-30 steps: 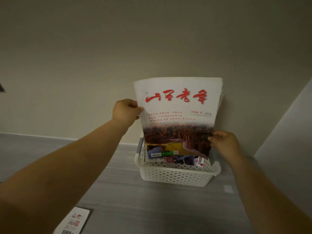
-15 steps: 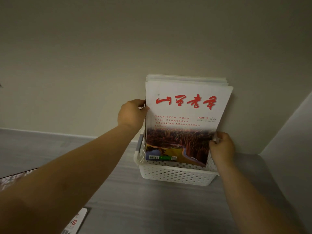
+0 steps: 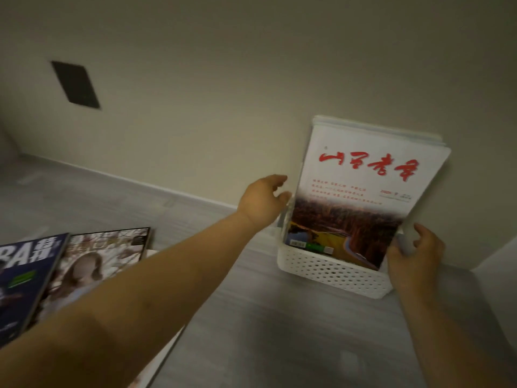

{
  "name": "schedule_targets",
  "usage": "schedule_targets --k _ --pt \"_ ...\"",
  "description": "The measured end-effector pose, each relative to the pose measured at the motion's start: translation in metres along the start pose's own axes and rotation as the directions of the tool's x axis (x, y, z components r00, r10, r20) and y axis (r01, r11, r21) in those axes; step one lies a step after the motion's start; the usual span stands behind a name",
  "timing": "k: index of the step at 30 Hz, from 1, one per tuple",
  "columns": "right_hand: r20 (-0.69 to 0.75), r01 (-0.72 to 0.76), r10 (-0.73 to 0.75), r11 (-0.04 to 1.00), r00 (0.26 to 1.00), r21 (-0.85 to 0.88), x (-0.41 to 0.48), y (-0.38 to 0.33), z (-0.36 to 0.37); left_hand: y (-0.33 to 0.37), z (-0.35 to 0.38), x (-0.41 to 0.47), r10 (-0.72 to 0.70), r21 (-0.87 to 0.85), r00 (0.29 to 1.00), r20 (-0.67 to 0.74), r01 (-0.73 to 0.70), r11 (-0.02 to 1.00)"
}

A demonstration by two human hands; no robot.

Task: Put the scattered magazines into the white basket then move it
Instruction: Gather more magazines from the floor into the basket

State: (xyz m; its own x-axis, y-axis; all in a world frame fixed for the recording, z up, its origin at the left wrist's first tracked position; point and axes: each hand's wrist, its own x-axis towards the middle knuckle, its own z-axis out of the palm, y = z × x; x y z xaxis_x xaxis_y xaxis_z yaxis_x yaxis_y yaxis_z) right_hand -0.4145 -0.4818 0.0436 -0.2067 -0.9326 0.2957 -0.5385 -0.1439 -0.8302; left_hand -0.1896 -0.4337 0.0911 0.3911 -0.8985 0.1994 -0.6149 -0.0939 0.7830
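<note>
Magazines (image 3: 361,197) stand on end in the white basket (image 3: 330,271) — several, pressed together.

Dim, warm-ish light, soft shadows; motion blur thru frame, wide-angle bend at edges.

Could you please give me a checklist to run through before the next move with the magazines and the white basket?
1. Red-titled magazine standing upright in the white basket: ok.
2. All magazines in the basket: not ok. The dark blue magazine and the portrait-cover magazine lie outside it, on the left.
3. Left hand free to reach for the next one: ok, it is open beside the cover's left edge.
4. Right hand steadying the basket: cannot tell. It is at the basket's right end, but the grip is unclear.
5. Room left in the basket: cannot tell, the cover hides the interior.
</note>
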Motion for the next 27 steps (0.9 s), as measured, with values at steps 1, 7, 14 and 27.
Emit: schedule_targets --k 1,7,14,27 --pt "-0.008 0.015 -0.015 1.000 1.000 0.008 -0.012 -0.007 -0.002 -0.010 -0.009 -0.013 -0.003 -0.006 1.000 0.009 0.003 1.000" --pt "0.080 0.133 -0.132 0.991 0.988 -0.008 -0.097 -0.048 0.010 -0.090 -0.086 -0.099 -0.092 -0.005 0.992 0.089 0.093 0.996" --pt "0.404 0.201 -0.170 0.979 0.899 -0.034 -0.223 -0.105 0.096 -0.208 -0.210 -0.191 -0.413 0.107 0.906 -0.094 0.421 0.901" --pt "0.905 0.750 -0.312 0.661 0.290 -0.013 -0.416 -0.171 0.245 -0.352 -0.329 -0.242 -0.646 0.328 0.719 -0.256 0.693 0.641"
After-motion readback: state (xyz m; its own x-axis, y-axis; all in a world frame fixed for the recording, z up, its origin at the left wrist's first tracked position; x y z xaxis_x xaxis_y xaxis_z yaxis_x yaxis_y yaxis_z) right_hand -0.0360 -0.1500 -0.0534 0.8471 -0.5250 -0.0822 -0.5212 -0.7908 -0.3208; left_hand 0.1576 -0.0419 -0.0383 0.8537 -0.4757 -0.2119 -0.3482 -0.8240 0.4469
